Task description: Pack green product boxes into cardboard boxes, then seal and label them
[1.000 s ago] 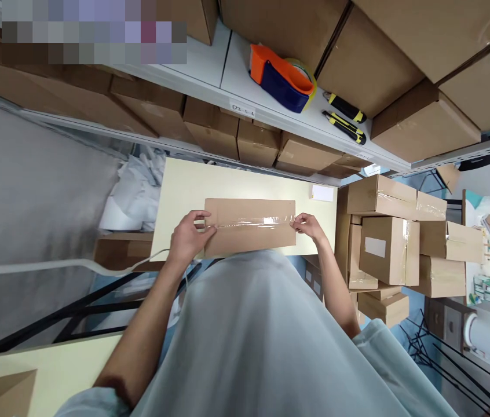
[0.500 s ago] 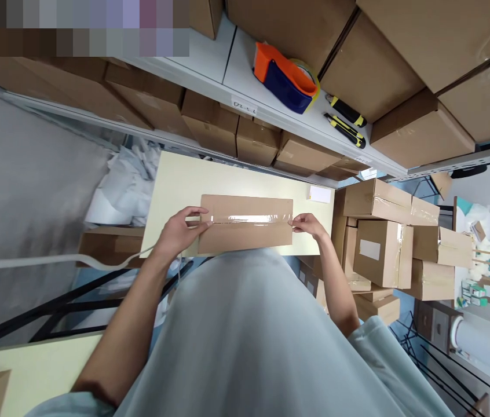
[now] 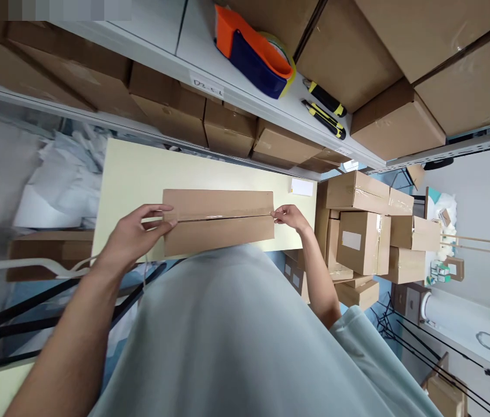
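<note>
A long brown cardboard box lies on the pale yellow table in front of me. Clear tape runs along the seam between its two flaps. My left hand grips the box's left end, thumb at the seam and the other fingers just above it. At the right end of that seam, my right hand pinches the edge with thumb and forefinger. Whether a tape end is between these fingers is too small to tell.
Above the pale table, a shelf holds an orange and blue tape dispenser, two utility knives and large cartons. A white label or small box lies at the table's right end. Stacked cartons stand to the right.
The view has shifted, so shelf and box appear farther left and larger. Both hands stay at the box's ends, and the glare along the tape has faded.
</note>
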`<state>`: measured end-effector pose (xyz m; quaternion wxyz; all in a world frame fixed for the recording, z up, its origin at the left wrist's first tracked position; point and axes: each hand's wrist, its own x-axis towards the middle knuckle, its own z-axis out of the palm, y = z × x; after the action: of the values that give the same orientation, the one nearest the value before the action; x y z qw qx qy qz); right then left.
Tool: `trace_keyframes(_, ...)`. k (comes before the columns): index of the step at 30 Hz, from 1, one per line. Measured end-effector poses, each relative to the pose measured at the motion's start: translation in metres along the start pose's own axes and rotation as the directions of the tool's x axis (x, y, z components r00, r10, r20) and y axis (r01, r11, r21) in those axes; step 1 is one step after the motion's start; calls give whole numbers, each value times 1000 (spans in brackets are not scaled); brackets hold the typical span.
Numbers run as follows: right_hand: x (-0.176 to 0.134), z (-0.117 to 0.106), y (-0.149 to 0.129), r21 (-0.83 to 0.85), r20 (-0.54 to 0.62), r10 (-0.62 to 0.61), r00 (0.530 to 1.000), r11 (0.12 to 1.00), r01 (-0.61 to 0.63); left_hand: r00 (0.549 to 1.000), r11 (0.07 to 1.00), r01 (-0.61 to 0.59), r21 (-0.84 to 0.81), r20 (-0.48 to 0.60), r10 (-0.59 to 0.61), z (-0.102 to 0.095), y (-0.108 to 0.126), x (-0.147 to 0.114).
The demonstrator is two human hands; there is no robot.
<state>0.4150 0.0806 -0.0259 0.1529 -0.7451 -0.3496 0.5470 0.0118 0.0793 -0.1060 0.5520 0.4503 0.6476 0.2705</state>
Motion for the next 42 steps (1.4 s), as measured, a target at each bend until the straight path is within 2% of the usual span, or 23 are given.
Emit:
trace_keyframes(5,-4,-1,3,20,11,8,1000,1000,-9,1000,1000,21,-4,-17,-21,0,5,-6)
trace_keyframes(10,-5,5,4,-20,-32,16,999,1000,-17,1000,1000,25,17,12,-25,0,-2,-2)
trace_keyframes(13,-10,10,4,-219,-71,-72,995,974,55,999,992,-43,117,3,43,3,-9,-1)
trace_keyframes(16,-16,13,4,-484,-70,-222,972,860,161,990,961,-129,247,-32,141,5,-14,-3)
trace_keyframes(18,-17,12,5,-534,-49,-252,966,824,188,985,944,-156,292,-19,169,5,-15,-3)
trace_keyframes(22,-13,8,9,-358,-33,-149,988,925,128,989,951,-145,274,39,140,0,-16,1)
trace_keyframes(25,-8,6,9,-293,-33,-83,996,953,70,990,965,-132,226,76,118,-5,-16,6)
trace_keyframes(29,-5,9,2,-447,-49,-37,998,894,11,991,979,-104,175,100,88,-7,-15,9)
trace_keyframes(32,-3,13,-4,-541,-74,-38,997,841,-8,992,972,-100,212,94,81,-7,-13,9)
trace_keyframes(38,1,16,-6,-563,-76,-25,997,826,-22,992,931,-123,345,76,103,-1,-7,10)
trace_keyframes(42,1,15,-9,-522,-64,-43,997,853,4,993,922,-121,369,58,107,1,-6,10)
